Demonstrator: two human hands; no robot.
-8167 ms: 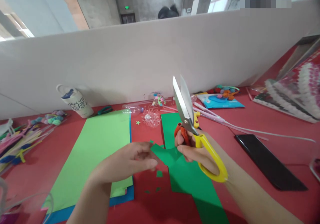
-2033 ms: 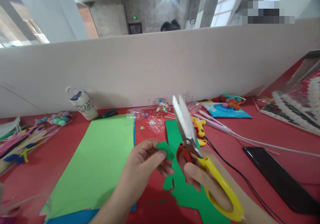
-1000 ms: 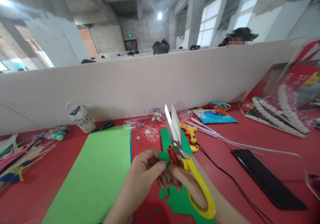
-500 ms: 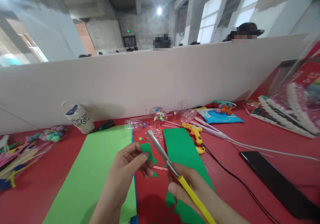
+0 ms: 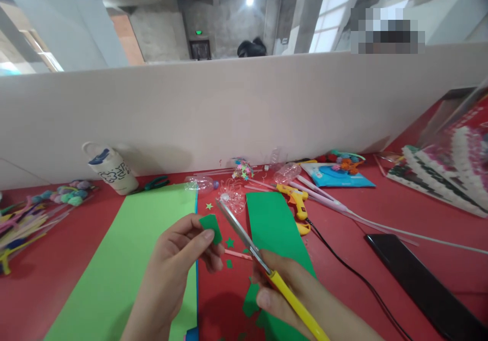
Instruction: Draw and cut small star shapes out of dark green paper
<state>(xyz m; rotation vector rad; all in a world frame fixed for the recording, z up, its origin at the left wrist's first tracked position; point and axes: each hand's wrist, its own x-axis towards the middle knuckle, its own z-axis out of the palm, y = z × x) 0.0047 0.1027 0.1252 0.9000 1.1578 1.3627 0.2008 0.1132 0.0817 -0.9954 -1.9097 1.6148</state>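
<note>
My left hand pinches a small dark green paper piece between thumb and fingers, held above the red table. My right hand grips yellow-handled scissors; their blades are closed and point up and to the left, just right of the paper piece. Below my right hand lies a dark green paper sheet with a cut lower edge. Small green scraps and a green star lie on the table between my hands.
A light green sheet lies at left, a yellow glue gun with a black cord and a black phone at right. Pipe cleaners and pompoms, a white bottle, cut clear plastic bottle pieces and craft packs line the white partition.
The scissors swung down from upright to a low slant with blades closed. My left hand moved left with the small green piece, away from the dark green sheet.
</note>
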